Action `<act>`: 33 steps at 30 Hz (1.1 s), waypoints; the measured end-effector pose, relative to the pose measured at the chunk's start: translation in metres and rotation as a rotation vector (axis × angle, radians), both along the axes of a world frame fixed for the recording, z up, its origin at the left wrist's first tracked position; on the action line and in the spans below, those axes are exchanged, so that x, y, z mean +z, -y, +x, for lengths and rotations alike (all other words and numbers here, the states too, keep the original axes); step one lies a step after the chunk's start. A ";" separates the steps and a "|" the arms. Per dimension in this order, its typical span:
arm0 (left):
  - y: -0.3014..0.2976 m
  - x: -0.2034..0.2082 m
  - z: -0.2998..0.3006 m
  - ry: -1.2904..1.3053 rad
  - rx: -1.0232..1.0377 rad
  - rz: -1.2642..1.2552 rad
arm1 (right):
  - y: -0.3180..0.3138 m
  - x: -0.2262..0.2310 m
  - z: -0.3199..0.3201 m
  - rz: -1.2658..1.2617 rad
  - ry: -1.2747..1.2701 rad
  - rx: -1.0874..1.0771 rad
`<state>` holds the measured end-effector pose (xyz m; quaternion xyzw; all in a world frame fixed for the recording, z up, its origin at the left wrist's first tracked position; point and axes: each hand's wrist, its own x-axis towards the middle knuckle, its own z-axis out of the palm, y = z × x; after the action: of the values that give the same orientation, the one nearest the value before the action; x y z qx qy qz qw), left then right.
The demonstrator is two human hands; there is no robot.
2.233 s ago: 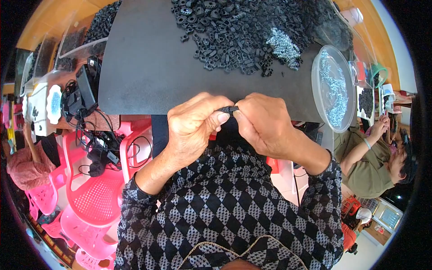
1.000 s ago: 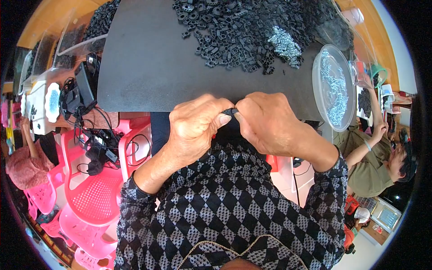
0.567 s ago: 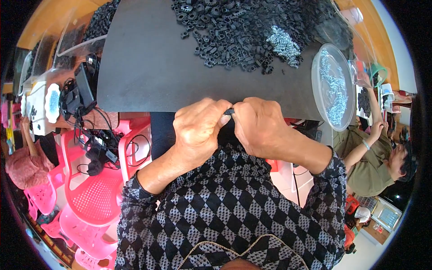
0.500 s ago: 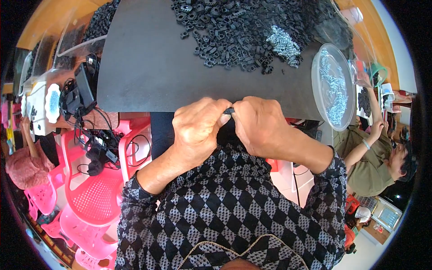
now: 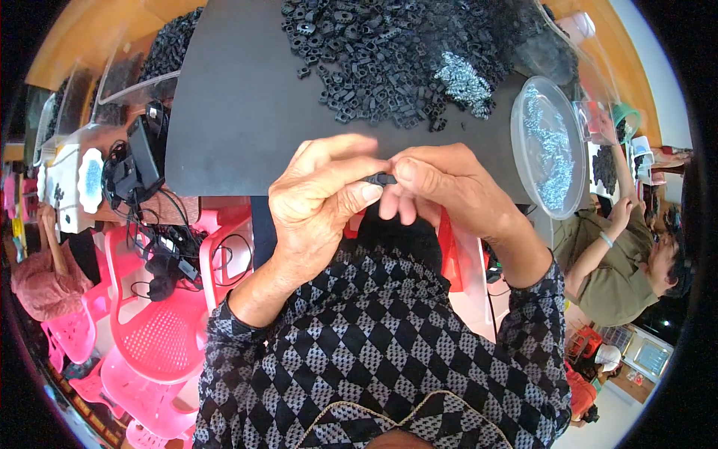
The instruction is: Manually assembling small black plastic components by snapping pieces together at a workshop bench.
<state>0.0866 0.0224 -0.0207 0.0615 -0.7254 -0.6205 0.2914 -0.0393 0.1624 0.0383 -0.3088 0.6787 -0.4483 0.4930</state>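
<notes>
A small black plastic piece point(image 5: 381, 179) is held between my two hands, just off the near edge of the table. My left hand point(image 5: 318, 191) pinches its left end between thumb and forefinger, the other fingers lifted. With thumb and bent fingers, my right hand point(image 5: 449, 183) grips the right end. Fingertips hide part of the piece. Beyond my hands a heap of similar black plastic pieces point(image 5: 381, 67) covers the far part of the table. On the heap's right side lies a pile of small silvery springs point(image 5: 465, 82).
A round clear dish point(image 5: 520, 161) with more springs stands at the table's right. Along the left are black adapters with tangled cables point(image 5: 142, 153) and a clear bin of black pieces point(image 5: 168, 49). Pink chairs point(image 5: 157, 337) stand lower left. A co-worker point(image 5: 609, 262) sits at the right.
My hands have loosened from tight fists into finger pinches. My left fingers have lifted, and more of the black piece shows between the hands. The view has shifted slightly.
</notes>
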 end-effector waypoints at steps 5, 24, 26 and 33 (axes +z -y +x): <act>0.003 -0.001 -0.008 -0.091 0.025 -0.112 | 0.003 -0.007 0.002 -0.140 0.326 -0.125; -0.016 -0.004 -0.019 -0.134 0.142 -0.152 | 0.003 -0.026 0.023 -0.261 0.458 -0.373; -0.017 -0.002 -0.019 -0.131 0.161 -0.174 | 0.000 -0.031 0.024 -0.299 0.455 -0.380; 0.003 0.005 -0.006 0.017 0.065 -0.352 | -0.013 0.000 0.008 -0.140 0.325 -0.408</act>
<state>0.0806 0.0193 -0.0159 0.0380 -0.8230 -0.4735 0.3114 -0.0312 0.1757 0.0384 -0.1228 0.6063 -0.6279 0.4723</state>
